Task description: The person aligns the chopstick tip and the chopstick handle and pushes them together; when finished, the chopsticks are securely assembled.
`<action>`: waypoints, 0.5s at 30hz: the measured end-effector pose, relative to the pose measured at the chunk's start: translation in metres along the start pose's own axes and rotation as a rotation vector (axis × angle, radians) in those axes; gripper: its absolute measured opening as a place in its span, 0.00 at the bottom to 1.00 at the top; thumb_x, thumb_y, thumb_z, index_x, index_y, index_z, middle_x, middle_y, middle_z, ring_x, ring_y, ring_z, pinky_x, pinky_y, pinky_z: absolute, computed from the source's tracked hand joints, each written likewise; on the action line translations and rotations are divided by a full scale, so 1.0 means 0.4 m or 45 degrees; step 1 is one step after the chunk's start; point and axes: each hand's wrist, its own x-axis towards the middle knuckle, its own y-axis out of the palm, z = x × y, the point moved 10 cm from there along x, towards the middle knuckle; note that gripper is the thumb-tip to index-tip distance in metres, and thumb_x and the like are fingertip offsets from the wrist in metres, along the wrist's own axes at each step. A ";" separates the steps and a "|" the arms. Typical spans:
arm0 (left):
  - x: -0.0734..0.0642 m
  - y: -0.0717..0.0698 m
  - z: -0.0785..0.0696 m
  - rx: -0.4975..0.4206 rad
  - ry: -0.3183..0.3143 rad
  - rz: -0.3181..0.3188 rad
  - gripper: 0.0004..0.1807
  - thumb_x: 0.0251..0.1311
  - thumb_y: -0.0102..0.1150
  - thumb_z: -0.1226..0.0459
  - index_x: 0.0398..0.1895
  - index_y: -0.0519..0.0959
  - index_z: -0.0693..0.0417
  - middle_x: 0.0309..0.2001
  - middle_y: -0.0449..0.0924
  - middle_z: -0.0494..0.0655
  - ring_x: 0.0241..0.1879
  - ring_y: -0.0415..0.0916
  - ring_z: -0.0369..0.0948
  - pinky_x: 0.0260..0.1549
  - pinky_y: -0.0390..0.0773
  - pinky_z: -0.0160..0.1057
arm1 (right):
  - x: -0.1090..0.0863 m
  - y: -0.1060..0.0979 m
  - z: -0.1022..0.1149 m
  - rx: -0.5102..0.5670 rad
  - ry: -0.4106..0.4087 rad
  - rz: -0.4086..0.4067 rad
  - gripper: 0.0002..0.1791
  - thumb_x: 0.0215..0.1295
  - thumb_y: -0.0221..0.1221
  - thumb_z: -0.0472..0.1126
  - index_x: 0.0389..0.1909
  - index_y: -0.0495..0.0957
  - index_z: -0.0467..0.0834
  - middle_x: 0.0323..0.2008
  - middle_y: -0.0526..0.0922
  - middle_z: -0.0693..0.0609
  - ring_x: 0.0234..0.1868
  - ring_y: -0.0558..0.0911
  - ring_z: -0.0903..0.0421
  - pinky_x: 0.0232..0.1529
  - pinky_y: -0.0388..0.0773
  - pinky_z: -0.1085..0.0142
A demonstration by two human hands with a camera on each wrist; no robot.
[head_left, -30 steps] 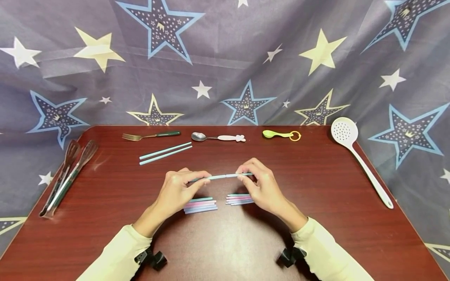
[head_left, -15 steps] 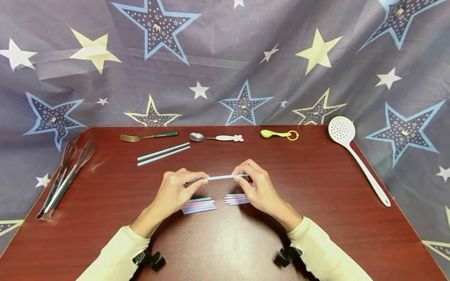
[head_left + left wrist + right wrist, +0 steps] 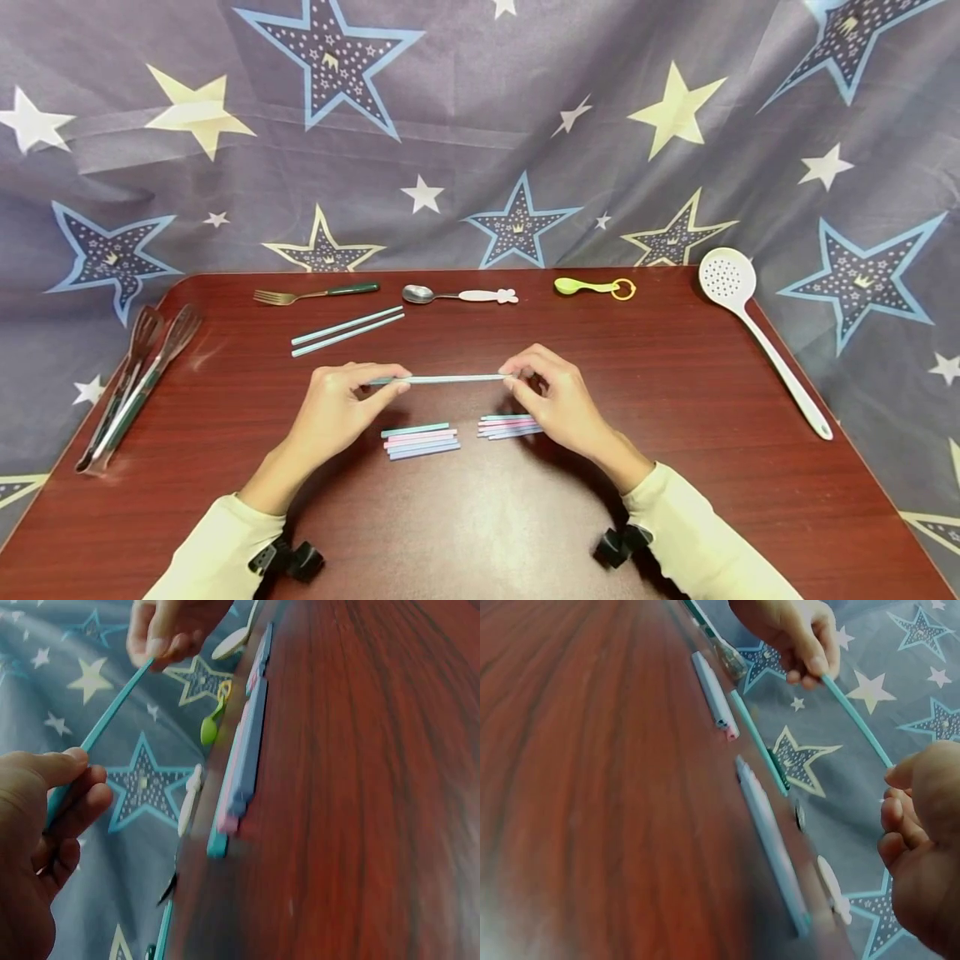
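Note:
A thin light-blue chopstick is stretched level between both hands, above the table. My left hand pinches it near its left part, with thumb and forefinger; the darker teal end shows behind those fingers. At the other end my right hand pinches it the same way, its fingertips covering that tip. The left wrist view shows the teal chopstick running from one hand to the other. Under the hands lie two bundles of short teal, pink and blue chopstick pieces, a left bundle and a right bundle, partly covered by the right hand.
Two full-length light-blue chopsticks lie behind the left hand. Along the back edge are a fork, a spoon and a green spoon with a ring. Tongs lie far left, a white skimmer far right.
A dark joint line showed mid-chopstick a second ago and no longer does. My left hand has slid left, baring more of the stick and the left bundle; the right hand has barely moved.

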 end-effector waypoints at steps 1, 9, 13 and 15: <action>-0.003 -0.007 0.006 0.001 -0.008 -0.005 0.09 0.54 0.77 0.67 0.36 0.90 0.44 0.33 0.90 0.37 0.21 0.66 0.27 0.22 0.66 0.23 | -0.003 -0.003 -0.006 -0.003 0.010 -0.001 0.07 0.64 0.68 0.30 0.39 0.85 0.43 0.31 0.80 0.55 0.28 0.71 0.64 0.27 0.70 0.65; -0.014 -0.052 0.062 0.018 -0.076 -0.062 0.10 0.55 0.77 0.68 0.36 0.91 0.42 0.31 0.90 0.37 0.17 0.66 0.27 0.20 0.66 0.23 | -0.035 0.015 -0.049 -0.037 0.078 0.153 0.05 0.64 0.68 0.30 0.39 0.86 0.40 0.30 0.79 0.56 0.28 0.73 0.64 0.27 0.73 0.65; -0.024 -0.081 0.108 0.070 -0.167 -0.126 0.08 0.56 0.76 0.67 0.37 0.91 0.44 0.28 0.89 0.38 0.15 0.62 0.28 0.17 0.63 0.25 | -0.056 0.035 -0.071 -0.063 0.114 0.284 0.07 0.62 0.68 0.31 0.40 0.86 0.42 0.31 0.81 0.56 0.30 0.76 0.63 0.31 0.75 0.69; -0.028 -0.092 0.130 0.106 -0.206 -0.154 0.07 0.56 0.76 0.66 0.37 0.91 0.44 0.28 0.89 0.39 0.14 0.60 0.27 0.16 0.61 0.26 | -0.064 0.043 -0.077 -0.105 0.097 0.329 0.07 0.62 0.69 0.31 0.40 0.87 0.43 0.32 0.83 0.56 0.34 0.78 0.61 0.35 0.77 0.68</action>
